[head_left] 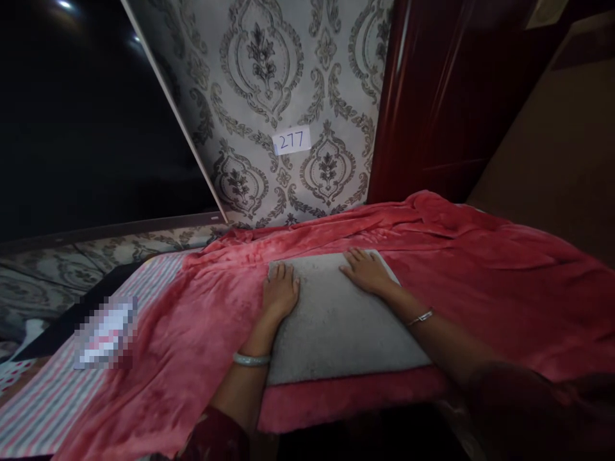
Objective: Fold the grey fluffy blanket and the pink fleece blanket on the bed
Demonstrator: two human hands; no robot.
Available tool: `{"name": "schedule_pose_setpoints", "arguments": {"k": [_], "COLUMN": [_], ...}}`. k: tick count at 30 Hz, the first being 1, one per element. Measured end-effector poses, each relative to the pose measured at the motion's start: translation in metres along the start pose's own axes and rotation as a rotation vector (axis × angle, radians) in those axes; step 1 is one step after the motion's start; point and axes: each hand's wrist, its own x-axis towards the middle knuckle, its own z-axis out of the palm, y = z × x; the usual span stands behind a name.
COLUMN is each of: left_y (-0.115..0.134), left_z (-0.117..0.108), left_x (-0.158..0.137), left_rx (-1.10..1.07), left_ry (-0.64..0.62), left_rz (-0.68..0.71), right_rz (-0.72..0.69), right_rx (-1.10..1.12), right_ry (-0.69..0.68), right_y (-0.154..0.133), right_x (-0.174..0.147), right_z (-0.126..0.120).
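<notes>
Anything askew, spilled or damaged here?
No spill or damage visible. Only mildly untidy: the red blanket is rumpled toward the wall, while the gray mat lies flat under the left hand and right hand. The pixelated patch on the striped cloth can't be judged.

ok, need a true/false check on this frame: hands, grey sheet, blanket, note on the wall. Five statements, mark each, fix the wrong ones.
1. The left hand and right hand both rest on the grey sheet. True.
2. The right hand is clenched into a fist. False: it lies open.
3. The grey sheet lies on a red blanket. True.
4. The note on the patterned wall reads 377. False: it reads 277.
5. The dark screen stands to the right of the note. False: the screen is to its left.
</notes>
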Motion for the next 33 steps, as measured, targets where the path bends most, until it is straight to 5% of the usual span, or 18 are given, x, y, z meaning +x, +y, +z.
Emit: {"name": "schedule_pose_setpoints", "arguments": {"k": [6, 10, 15, 19, 22, 26, 33], "left_y": [0.001, 0.003, 0.004, 0.003, 0.002, 0.002, 0.001], "left_z": [-0.001, -0.002, -0.002, -0.002, -0.002, -0.002, -0.001], "left_x": [-0.002, -0.003, -0.002, -0.002, -0.003, -0.002, 0.000], "left_rx": [-0.020, -0.034, -0.017, 0.002, 0.021, 0.034, 0.031], "left_ry": [0.006, 0.008, 0.014, 0.011, 0.019, 0.020, 0.027], "left_rz": [-0.003, -0.007, -0.014, -0.016, -0.006, 0.007, 0.018], "right_rz": [0.158, 0.226, -0.081, -0.304, -0.327, -0.281, -0.007], "right_rx": [0.025, 0.027, 0.042, 0.093, 0.108, 0.102, 0.007], "right_ry": [0.009, -0.066, 0.077, 0.000, -0.047, -0.039, 0.092], "right_y": [0.048, 0.048, -0.029, -0.107, -0.125, -0.096, -0.002], "right_x": [-0.025, -0.040, -0.059, -0.081, -0.095, -0.108, -0.154], "right_z": [0.006, -0.012, -0.031, -0.015, 0.000, 0.003, 0.013]}}
